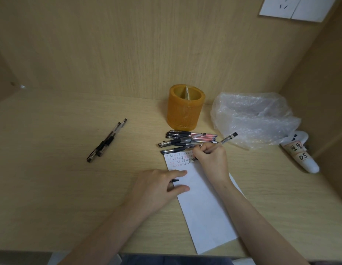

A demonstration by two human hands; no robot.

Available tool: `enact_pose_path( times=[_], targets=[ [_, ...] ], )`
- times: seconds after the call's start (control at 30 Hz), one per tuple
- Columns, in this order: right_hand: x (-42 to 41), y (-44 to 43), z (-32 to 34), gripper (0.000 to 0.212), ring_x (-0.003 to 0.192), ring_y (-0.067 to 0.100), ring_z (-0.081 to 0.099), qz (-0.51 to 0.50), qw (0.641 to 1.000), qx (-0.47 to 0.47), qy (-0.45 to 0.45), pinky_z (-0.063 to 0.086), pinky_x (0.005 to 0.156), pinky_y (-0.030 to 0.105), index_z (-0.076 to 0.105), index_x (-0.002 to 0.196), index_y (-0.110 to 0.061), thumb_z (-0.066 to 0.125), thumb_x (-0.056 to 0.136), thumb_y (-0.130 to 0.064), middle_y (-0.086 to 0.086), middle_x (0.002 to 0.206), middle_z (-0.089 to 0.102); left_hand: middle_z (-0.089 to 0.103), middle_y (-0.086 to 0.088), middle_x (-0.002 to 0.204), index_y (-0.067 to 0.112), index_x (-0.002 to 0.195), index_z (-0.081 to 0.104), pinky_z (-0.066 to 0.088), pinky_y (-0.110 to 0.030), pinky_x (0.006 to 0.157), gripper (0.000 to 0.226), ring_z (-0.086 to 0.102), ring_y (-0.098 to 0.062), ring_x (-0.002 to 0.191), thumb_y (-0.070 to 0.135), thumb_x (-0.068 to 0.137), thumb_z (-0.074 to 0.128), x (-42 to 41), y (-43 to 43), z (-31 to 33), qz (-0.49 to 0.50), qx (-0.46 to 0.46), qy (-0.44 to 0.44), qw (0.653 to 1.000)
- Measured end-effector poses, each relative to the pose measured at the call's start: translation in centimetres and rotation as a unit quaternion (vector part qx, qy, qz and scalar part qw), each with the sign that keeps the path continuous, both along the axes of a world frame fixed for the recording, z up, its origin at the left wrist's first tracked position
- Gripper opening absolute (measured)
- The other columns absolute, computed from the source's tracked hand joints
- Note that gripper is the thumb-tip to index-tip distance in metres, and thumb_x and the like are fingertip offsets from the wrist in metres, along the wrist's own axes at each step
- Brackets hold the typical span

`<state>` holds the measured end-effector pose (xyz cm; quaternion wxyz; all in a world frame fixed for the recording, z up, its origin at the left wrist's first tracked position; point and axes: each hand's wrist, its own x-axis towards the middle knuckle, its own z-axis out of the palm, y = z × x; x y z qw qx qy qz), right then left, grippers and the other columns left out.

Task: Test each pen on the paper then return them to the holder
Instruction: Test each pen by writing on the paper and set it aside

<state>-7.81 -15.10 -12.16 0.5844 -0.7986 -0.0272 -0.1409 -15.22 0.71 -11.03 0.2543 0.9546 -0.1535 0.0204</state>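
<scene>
Right hand (210, 159) fingers curled round pen (224, 140), tip on paper (202, 207) at its far end, among rows of black and red marks
Left hand (158, 185) thumb and forefinger flat on paper's left edge, black cap (175, 180) tucked between them
Pen pile (185, 140) just beyond paper; holder (185, 107) behind pile, near desk (51, 188) back edge, no pens showing in it
Two pens (107, 140) well apart, left
Judgement: testing well underway, returns not begun
</scene>
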Motion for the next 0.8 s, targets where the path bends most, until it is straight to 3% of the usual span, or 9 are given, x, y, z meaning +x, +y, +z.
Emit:
enact_pose_path(
  times=[0.27, 0.43, 0.63, 0.8],
  targets=[
    [-0.09, -0.13, 0.09, 0.049, 0.041, 0.004, 0.033, 0.004, 1.0, 0.01, 0.002, 0.028, 0.046, 0.012, 0.04, 0.038, -0.017, 0.059, 0.078, 0.005, -0.01, 0.035, 0.037, 0.064, 0.016, 0.08, 0.049, 0.125, 0.048, 0.026, -0.004, 0.052, 0.049, 0.042, 0.004, 0.056, 0.067, 0.079, 0.047, -0.04, 0.02, 0.13, 0.005, 0.012, -0.003, 1.0],
    [-0.01, -0.03, -0.05, 0.043, 0.044, 0.005, 0.031, 0.001, 1.0, 0.006, 0.007, 0.028, 0.046, 0.015, 0.041, 0.042, -0.011, 0.059, 0.079, 0.003, 0.0, 0.043, 0.038, 0.045, 0.019, 0.061, 0.048, 0.125, 0.048, 0.027, -0.005, 0.054, 0.05, 0.044, 0.002, 0.057, 0.067, 0.079, 0.046, 0.03, 0.04, 0.07, 0.005, 0.016, 0.004, 1.0],
    [-0.04, 0.0, -0.01, 0.042, 0.045, 0.006, 0.031, -0.012, 1.0, 0.004, 0.014, 0.026, 0.045, 0.014, 0.038, 0.044, -0.012, 0.058, 0.077, 0.004, 0.002, 0.045, 0.036, 0.065, 0.013, 0.081, 0.048, 0.125, 0.048, 0.026, -0.005, 0.054, 0.05, 0.041, 0.003, 0.055, 0.067, 0.079, 0.046, -0.07, 0.15, -0.01, 0.003, 0.012, -0.008, 1.0],
    [-0.02, -0.07, -0.02, 0.039, 0.045, 0.007, 0.03, -0.017, 1.0, 0.0, 0.013, 0.025, 0.044, 0.014, 0.039, 0.046, -0.01, 0.058, 0.077, 0.005, 0.005, 0.046, 0.035, 0.067, 0.012, 0.086, 0.048, 0.126, 0.048, 0.027, -0.004, 0.053, 0.05, 0.042, 0.003, 0.055, 0.066, 0.079, 0.047, -0.05, 0.12, -0.01, 0.002, 0.016, -0.012, 1.0]
  ],
)
